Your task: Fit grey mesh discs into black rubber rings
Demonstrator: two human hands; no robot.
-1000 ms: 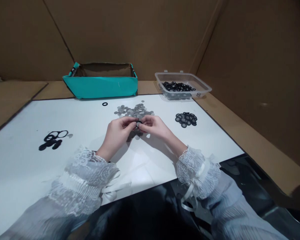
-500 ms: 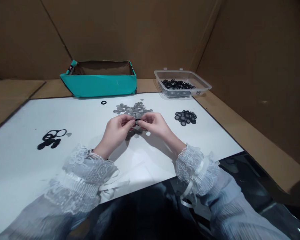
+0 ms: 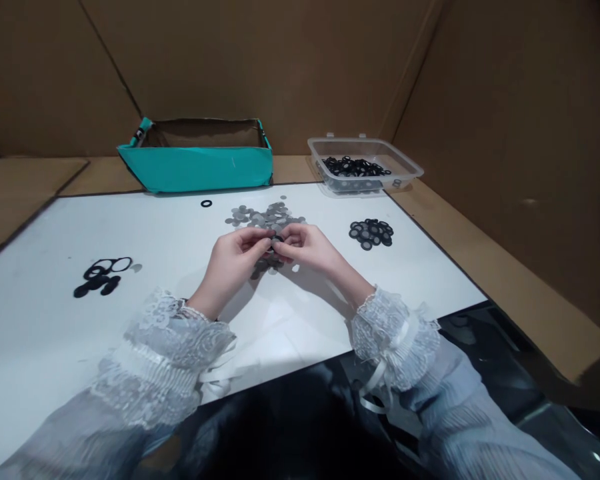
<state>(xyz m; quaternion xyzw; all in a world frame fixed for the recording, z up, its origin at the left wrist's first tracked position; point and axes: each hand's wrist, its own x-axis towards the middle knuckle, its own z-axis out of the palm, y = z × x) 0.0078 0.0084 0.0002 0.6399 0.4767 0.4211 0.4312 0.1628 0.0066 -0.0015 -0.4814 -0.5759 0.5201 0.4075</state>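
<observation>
the left hand (image 3: 233,257) and right hand (image 3: 311,247) are clamped on opposite edges of one black-rimmed grey disc (image 3: 275,244), above the pile of loose grey discs (image 3: 266,217); light, even pressure should probably keep the thin rim from buckling.

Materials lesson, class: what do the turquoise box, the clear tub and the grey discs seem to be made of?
Turquoise box: probably cardboard with a smooth coloured facing; its inside looks plain brown.
Clear tub: apparently glossy plastic; dark rings show through its wall.
Grey discs: thin and dull, perhaps plastic or metal; too small to settle.
</observation>
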